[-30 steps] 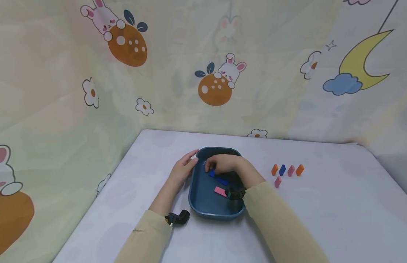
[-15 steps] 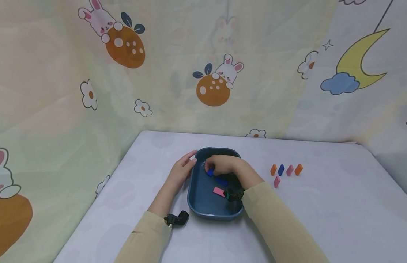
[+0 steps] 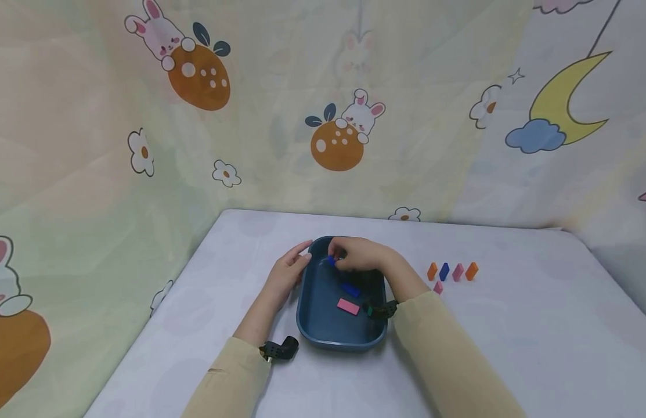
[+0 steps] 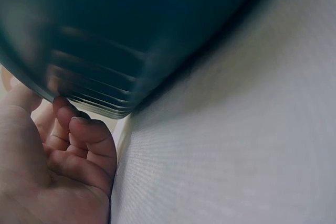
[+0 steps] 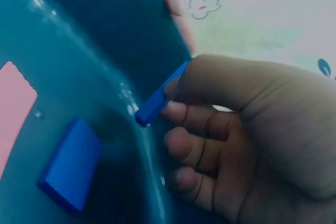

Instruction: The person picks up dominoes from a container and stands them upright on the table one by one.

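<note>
Mid-frame, a pink block (image 3: 348, 306) and blue block (image 3: 350, 289) lie in the tray (image 3: 317, 328); at right, a sideways sweep of the right sleeve (image 3: 448, 348) could topple the standing blocks (image 3: 444, 271). Slightly farther, the left hand (image 3: 285, 274) touches the tray's left side, grip unclear; the right hand (image 3: 361, 254) pinches another blue block (image 5: 153, 104), upper left in the tray, which weak pressure could drop.

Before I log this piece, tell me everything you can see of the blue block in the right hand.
The blue block is a thin, straight-edged slab, perhaps plastic or painted wood. The right hand pinches it aslant, the thumb hiding part. In the head view it is over the tray's far left area; whether they touch is unclear.
</note>
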`<action>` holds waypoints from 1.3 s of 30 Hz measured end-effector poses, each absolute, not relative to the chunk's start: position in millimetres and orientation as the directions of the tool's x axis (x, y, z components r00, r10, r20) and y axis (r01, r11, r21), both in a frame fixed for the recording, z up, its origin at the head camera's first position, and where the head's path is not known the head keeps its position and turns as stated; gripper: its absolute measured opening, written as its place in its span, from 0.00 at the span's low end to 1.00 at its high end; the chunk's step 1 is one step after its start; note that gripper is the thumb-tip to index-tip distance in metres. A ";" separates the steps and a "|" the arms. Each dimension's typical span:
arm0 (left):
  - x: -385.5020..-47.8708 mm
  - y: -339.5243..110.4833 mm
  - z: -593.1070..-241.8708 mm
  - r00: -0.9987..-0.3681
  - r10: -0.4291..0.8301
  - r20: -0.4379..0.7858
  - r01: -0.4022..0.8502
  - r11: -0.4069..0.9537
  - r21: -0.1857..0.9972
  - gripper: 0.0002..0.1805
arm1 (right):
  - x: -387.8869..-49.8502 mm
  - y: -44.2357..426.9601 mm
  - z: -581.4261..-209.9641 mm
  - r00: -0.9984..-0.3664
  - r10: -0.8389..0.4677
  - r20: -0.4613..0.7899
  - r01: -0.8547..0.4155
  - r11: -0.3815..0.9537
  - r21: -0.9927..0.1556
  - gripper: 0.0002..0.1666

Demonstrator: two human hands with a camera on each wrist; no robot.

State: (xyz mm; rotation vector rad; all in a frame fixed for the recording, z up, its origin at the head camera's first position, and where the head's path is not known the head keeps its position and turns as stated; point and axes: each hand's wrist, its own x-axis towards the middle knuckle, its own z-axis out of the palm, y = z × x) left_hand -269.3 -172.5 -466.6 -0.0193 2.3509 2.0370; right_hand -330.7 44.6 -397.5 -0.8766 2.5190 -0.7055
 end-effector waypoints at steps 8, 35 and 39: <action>-272.2 -173.6 -470.1 -1.000 0.008 -0.021 -0.020 0.147 0.989 0.19 | -323.0 71.4 -373.5 -0.739 -0.672 -0.043 -0.495 0.585 -0.642 0.15; -272.4 -173.6 -469.3 -1.000 0.013 -0.006 -0.004 0.149 0.989 0.21 | -270.4 244.5 -387.6 -0.891 -0.453 0.012 -0.319 0.608 -0.727 0.16; -271.9 -173.7 -469.2 -1.000 0.011 -0.021 -0.019 0.160 0.987 0.20 | -264.0 266.4 -399.5 -0.898 -0.439 0.003 -0.295 0.598 -0.745 0.16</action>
